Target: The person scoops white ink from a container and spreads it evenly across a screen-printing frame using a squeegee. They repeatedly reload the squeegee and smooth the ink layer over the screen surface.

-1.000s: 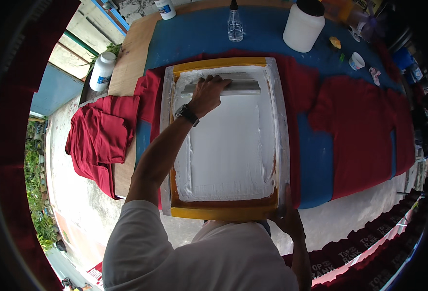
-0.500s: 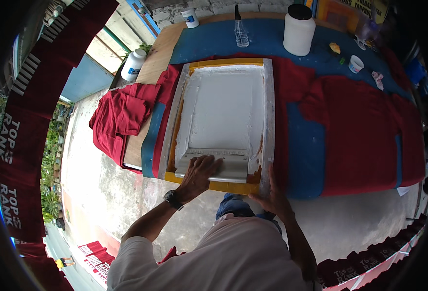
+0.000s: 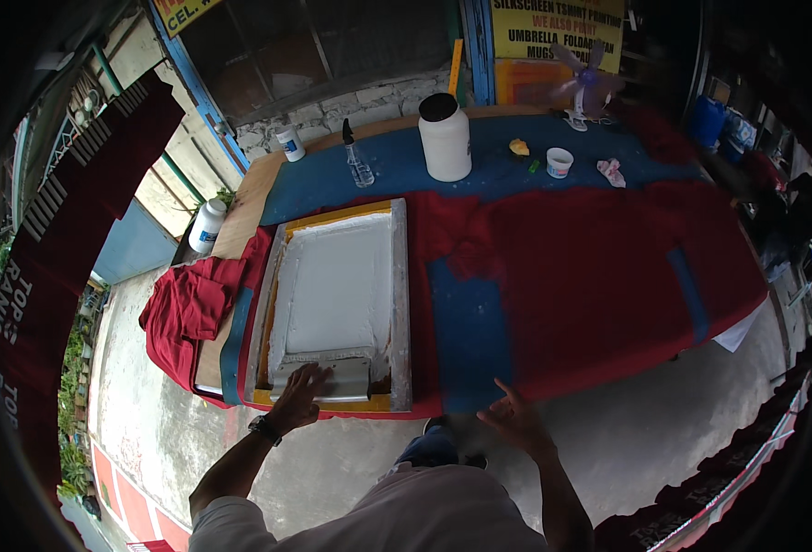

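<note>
My left hand (image 3: 297,396) grips a flat metal squeegee (image 3: 331,375) at the near end of a screen-printing frame (image 3: 401,304) with grey and yellow edges. Thick white paste (image 3: 332,281) coats the screen inside it. Red shirt fabric (image 3: 257,256) shows from beneath the frame. My right hand (image 3: 512,421) is off the frame, in the air by the table's front edge, fingers apart and empty, near a bare strip of blue mat (image 3: 470,359). A wristwatch (image 3: 266,429) is on my left wrist.
Red shirts (image 3: 599,285) lie right of the frame, a folded pile (image 3: 185,313) left. Behind stand a white jar (image 3: 445,143), spray bottle (image 3: 358,164), small tubs (image 3: 559,164) and a fan (image 3: 585,83). Hanging red fabric (image 3: 34,304) flanks the concrete floor (image 3: 139,386).
The squeegee went from the screen's far end to its near end in my left hand. My right hand has let go of the frame and moved right. The view now takes in the back wall.
</note>
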Action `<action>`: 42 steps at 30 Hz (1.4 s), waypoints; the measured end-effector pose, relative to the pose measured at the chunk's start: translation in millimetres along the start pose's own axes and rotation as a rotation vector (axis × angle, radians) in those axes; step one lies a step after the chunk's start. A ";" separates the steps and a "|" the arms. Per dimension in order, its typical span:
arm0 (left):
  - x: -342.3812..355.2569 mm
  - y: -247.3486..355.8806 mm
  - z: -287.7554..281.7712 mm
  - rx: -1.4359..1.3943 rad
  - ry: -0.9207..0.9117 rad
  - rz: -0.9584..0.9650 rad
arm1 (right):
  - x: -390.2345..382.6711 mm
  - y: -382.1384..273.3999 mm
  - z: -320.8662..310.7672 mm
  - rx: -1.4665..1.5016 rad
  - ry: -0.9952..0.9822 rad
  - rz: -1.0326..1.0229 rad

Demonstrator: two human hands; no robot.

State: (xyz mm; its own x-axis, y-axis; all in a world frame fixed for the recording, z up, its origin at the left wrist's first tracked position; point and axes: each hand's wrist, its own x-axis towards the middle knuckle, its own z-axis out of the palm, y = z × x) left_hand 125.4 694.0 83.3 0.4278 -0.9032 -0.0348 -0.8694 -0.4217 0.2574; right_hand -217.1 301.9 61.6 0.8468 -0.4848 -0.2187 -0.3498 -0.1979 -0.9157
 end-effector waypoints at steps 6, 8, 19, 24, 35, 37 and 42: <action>84.2 15.9 -60.1 0.146 -0.185 -0.033 | 49.5 38.9 -95.8 0.063 0.395 -0.056; 158.1 30.0 -77.9 0.026 0.043 0.067 | 81.2 46.8 -131.0 0.012 0.492 -0.100; 655.9 20.2 -182.2 -0.190 0.734 -0.015 | 188.2 111.2 -190.7 -0.255 0.876 -0.129; 770.9 -23.1 -179.6 -0.239 0.492 -0.248 | 183.9 103.7 -188.3 -0.154 0.885 -0.067; 780.2 -46.6 -173.6 -0.423 0.599 -0.163 | 177.3 82.6 -196.4 -0.203 0.746 0.074; 753.6 -48.5 -170.2 -0.672 0.673 -0.142 | 175.4 82.9 -198.2 -0.187 0.744 0.069; 651.2 -65.8 -116.0 -1.508 0.657 -0.191 | 175.4 95.3 -193.7 -0.087 0.764 0.017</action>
State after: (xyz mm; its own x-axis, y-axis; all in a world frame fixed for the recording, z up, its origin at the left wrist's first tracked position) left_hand 489.9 142.8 155.7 0.8588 -0.4998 0.1126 0.0437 0.2905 0.9559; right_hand -179.5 33.1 1.3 0.3400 -0.9360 0.0906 -0.4173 -0.2365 -0.8775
